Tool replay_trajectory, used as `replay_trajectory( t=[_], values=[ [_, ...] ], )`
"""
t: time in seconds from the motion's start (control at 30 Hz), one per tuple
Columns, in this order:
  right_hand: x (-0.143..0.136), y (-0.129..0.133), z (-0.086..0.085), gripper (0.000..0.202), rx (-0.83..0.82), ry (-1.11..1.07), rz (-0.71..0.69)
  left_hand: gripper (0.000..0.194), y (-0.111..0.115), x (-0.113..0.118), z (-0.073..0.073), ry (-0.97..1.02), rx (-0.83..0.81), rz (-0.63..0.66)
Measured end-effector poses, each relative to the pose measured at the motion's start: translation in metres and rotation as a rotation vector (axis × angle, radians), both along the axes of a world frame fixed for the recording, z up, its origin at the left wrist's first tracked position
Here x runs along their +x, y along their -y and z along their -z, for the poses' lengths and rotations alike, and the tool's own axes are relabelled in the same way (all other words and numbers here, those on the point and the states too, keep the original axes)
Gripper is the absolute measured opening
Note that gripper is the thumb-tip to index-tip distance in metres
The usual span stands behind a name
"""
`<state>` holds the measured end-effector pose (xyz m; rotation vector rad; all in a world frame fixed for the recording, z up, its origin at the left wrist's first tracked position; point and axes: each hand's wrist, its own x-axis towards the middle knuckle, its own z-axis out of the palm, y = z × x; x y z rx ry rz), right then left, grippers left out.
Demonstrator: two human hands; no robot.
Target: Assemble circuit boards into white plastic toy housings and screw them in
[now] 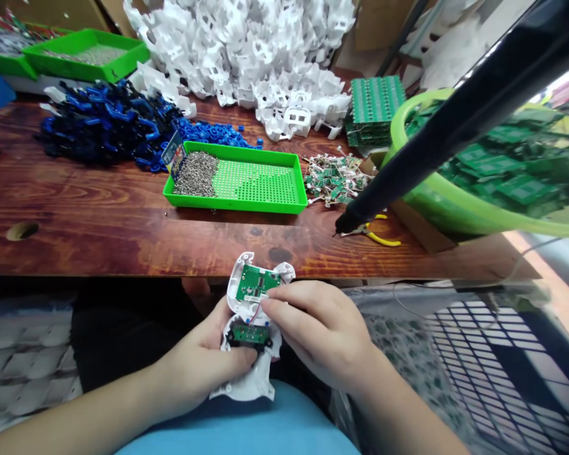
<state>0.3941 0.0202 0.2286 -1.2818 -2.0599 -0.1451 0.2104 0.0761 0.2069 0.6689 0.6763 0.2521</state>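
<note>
My left hand [203, 357] grips a white plastic housing [249, 382] over my lap, with the thumb pressed across its lower half. A green circuit board [251, 281] sits in the housing's upper part. Below it, a smaller green board [247, 335] lies between dark round parts. Thin red wire [255, 313] runs between the two sections. At the lower right corner of the upper board, my right hand [325, 328] has thumb and forefinger closed on a small white wire connector [264, 296], mostly covered by the fingertips.
A green tray [260, 203] of screws stands on the wooden table [99, 221]. Behind it are blue parts [109, 120] and white housings [246, 50]. To the right lie small wired boards [336, 180], yellow-handled pliers [382, 239] and a green basin [502, 215]. A black bar [455, 120] slants across.
</note>
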Motion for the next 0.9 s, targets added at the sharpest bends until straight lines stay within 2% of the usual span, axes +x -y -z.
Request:
replay_trajectory(
  t=[0.07,0.17,0.3,0.47,0.57,0.73,0.9],
  values=[
    [0.001,-0.003,-0.005,0.019,0.013,0.068,-0.015,0.09,0.0,-0.001,0.0,0.013,-0.037,0.012],
    [0.002,-0.008,-0.011,0.018,0.039,0.165,-0.039,0.088,0.001,-0.003,0.002,0.068,-0.004,0.044],
    [0.001,-0.01,-0.014,0.019,0.059,0.231,-0.074,0.075,0.002,-0.004,0.003,0.046,0.178,0.036],
    [-0.001,-0.006,-0.008,0.02,0.077,0.139,-0.126,0.063,0.001,-0.006,0.002,-0.002,0.562,0.094],
    [-0.003,-0.003,-0.002,0.02,0.083,0.073,-0.116,0.062,0.001,-0.009,0.004,-0.006,0.731,0.122],
    [-0.009,0.0,0.009,0.019,0.13,-0.089,-0.063,0.057,0.002,-0.011,0.005,0.028,0.89,0.128],
    [-0.013,0.005,0.013,0.023,0.133,-0.117,-0.018,0.043,0.001,-0.011,0.004,0.001,0.932,0.131]
  ],
)
